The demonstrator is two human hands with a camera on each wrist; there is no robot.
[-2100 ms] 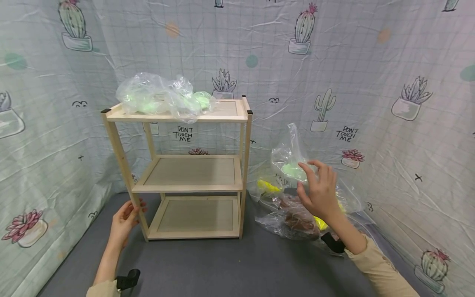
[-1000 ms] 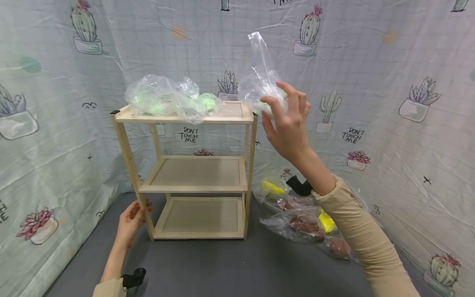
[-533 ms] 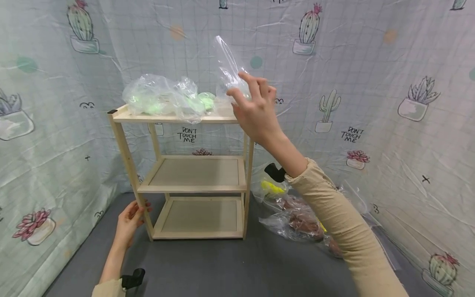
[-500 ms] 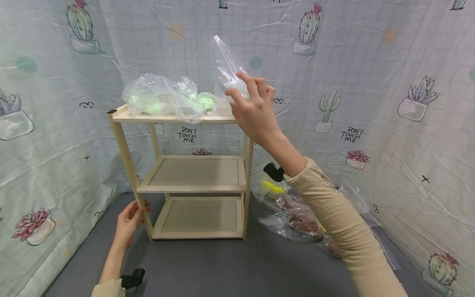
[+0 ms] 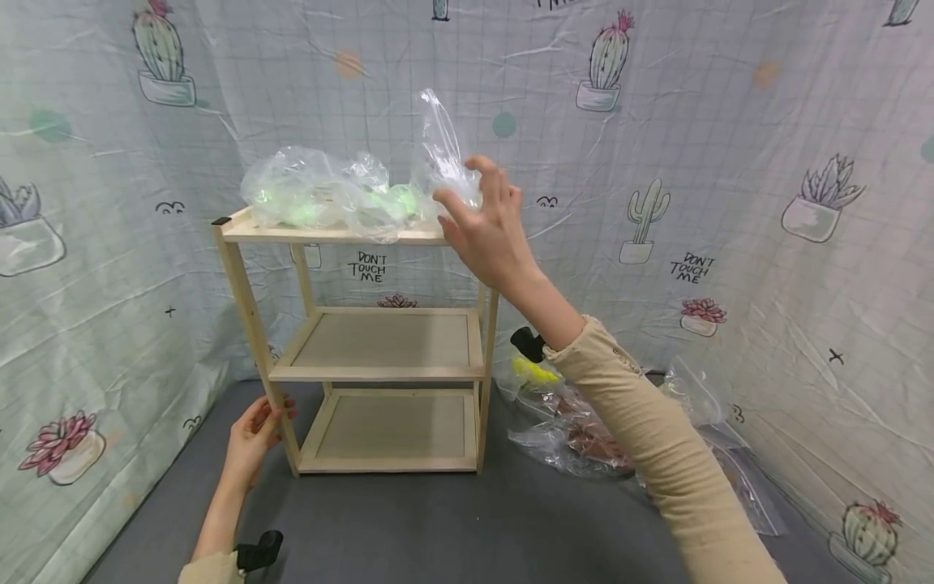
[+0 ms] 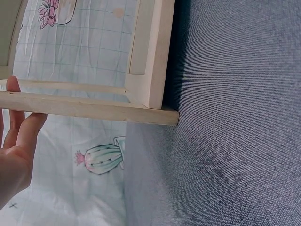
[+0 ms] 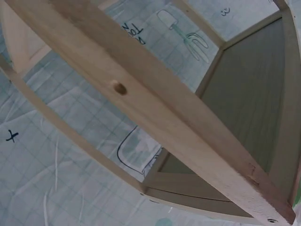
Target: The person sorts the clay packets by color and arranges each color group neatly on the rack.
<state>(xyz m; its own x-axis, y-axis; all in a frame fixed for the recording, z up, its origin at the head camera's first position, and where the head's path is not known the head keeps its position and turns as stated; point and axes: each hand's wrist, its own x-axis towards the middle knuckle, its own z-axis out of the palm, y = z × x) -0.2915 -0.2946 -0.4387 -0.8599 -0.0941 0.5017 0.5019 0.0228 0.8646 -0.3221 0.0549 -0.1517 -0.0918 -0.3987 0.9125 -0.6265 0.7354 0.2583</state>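
Observation:
With its fingers curled round the wood, my left hand [image 5: 248, 438] grips the lower front left post of a three-tier wooden shelf [image 5: 375, 374]. The left wrist view shows the same grip on the post [image 6: 94, 106]. My right hand [image 5: 489, 231] holds a clear plastic bag [image 5: 440, 150] at the right end of the top tier; its pale contents are mostly hidden behind the fingers. Left of it on that tier lie clear bags [image 5: 292, 182] with light green things inside, their kind unclear. The right wrist view has a shelf post [image 7: 155, 113] close up and no hand.
Right of the shelf, clear bags with yellow [image 5: 536, 371] and reddish-brown things [image 5: 594, 440] lie on the dark grey surface [image 5: 409, 527], partly behind my right sleeve. More clear plastic [image 5: 759, 495] lies farther right. A cactus-print cloth [image 5: 730, 203] hangs around the back and sides.
My right hand has carried the bag from the pile on the right, up and leftward, then slightly down onto the top tier's right end. My left hand keeps hold of the post.

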